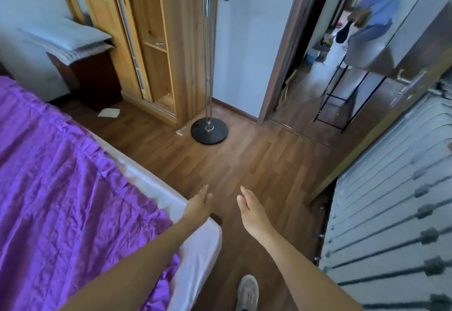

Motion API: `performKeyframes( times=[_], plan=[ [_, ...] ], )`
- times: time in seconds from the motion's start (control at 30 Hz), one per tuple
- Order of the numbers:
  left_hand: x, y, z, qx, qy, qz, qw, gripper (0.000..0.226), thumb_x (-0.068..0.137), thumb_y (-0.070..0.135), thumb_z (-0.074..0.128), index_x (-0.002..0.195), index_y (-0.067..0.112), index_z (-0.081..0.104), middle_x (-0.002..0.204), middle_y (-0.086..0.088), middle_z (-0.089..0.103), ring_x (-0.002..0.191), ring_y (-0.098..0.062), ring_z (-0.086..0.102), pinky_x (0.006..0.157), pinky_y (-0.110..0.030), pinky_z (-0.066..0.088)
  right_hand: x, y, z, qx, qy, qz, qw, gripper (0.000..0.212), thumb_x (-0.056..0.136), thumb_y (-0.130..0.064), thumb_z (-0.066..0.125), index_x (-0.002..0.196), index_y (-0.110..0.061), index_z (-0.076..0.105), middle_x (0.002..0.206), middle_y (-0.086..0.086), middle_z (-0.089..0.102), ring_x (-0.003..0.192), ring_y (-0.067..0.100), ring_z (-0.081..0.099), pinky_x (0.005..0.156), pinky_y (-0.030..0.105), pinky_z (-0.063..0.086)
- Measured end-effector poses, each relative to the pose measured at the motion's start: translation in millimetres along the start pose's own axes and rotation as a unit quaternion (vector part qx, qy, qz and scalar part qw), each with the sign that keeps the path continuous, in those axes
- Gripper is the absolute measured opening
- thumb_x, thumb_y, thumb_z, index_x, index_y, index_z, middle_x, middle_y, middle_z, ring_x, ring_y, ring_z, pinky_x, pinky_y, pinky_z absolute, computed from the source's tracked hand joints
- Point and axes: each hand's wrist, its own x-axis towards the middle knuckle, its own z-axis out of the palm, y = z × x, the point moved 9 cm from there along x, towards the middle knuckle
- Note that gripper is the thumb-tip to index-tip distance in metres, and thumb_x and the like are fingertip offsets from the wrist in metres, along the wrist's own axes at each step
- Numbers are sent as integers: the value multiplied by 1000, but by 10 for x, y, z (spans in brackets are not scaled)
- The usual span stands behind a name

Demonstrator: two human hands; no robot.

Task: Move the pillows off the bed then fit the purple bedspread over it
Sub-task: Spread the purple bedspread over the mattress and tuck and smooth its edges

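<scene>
1. The purple bedspread lies crumpled across the bed, white corner bare.
2. Pillows sit stacked on the nightstand.
3. Left hand and right hand hover empty, fingers straight, together.

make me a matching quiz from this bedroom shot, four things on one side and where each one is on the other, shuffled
Things:
1 purple bedspread
2 pillows
3 coat stand
4 sheet of paper

Places:
a stacked on the dark nightstand
b flat on the floor
c spread over the bed
d upright beside the wooden wardrobe

Pairs: 1-c, 2-a, 3-d, 4-b
</scene>
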Motion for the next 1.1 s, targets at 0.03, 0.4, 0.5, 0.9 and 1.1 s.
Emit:
performKeyframes(
  times=[0.03, 0.4, 0.5, 0.9, 1.1],
  plan=[
    [194, 154, 88, 2, 5, -1, 1000, 45, 102, 24, 30, 145, 10, 29, 148, -9, 37, 136, -24, 36, 108, -25, 23, 201, 65, -194, 2, -1, -4, 1000, 50, 103, -34, 23, 149, -16, 22, 156, 0, 21, 144, 12, 14, 114, 28, 14],
    [1483, 1309, 516, -27, 28, -18, 999, 46, 102, 29, 30, 145, 14, 31, 147, -5, 40, 134, -24, 39, 104, -27, 30, 1694, 528, -1644, 23, -12, 18, 999, 48, 102, -33, 25, 147, -17, 26, 154, -1, 28, 142, 13, 22, 115, 30, 17],
    [1759, 1329, 465, -35, 34, -41, 998, 46, 102, 31, 29, 145, 16, 32, 146, -5, 42, 132, -23, 41, 105, -27, 31, 1984, 474, -1579, 32, -41, 5, 999, 47, 103, -32, 25, 147, -17, 27, 153, -1, 28, 141, 12, 22, 115, 28, 17],
    [3486, 1147, -467, -108, 139, -124, 977, 47, 101, 31, 30, 146, 16, 29, 150, -2, 35, 138, -19, 32, 110, -26, 23, 4171, -403, -1350, -23, -144, -70, 987, 50, 102, -34, 25, 148, -16, 23, 154, -1, 25, 141, 12, 21, 112, 25, 17],
    [3773, 720, -1306, -117, 210, -205, 949, 48, 101, 34, 29, 146, 21, 29, 144, -1, 44, 132, -19, 41, 110, -30, 31, 4986, -1372, -935, -27, -207, -141, 968, 47, 102, -32, 28, 147, -18, 28, 152, -5, 29, 139, 11, 27, 111, 26, 20]
  ],
)
